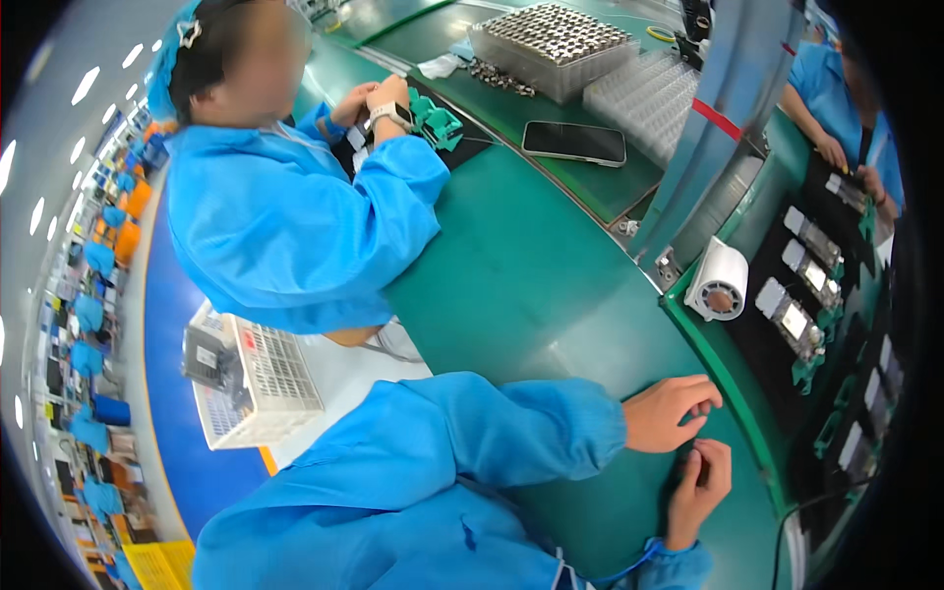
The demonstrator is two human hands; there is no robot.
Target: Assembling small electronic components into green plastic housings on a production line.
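My left hand (671,413) rests on the green tabletop (531,261) near its raised edge, with its fingers curled inward. A small dark patch shows between thumb and fingers; I cannot make out whether it is a thing or shadow. Just nearer me, my right hand (698,494) has loosely bent fingers, with thumb and forefinger apart and nothing visible in them. The hands are close together but not touching. Beyond the edge, a black conveyor belt (752,339) carries electronic assemblies (795,320) with silvery plates and green holders.
A green rail (723,379) separates table and belt, with a white cylindrical device (718,280) beside it. A co-worker (295,216) at left handles a green fixture (433,123). A phone (573,143), clear trays (644,103) and a metal post (723,118) stand beyond. A white crate (261,383) is at left.
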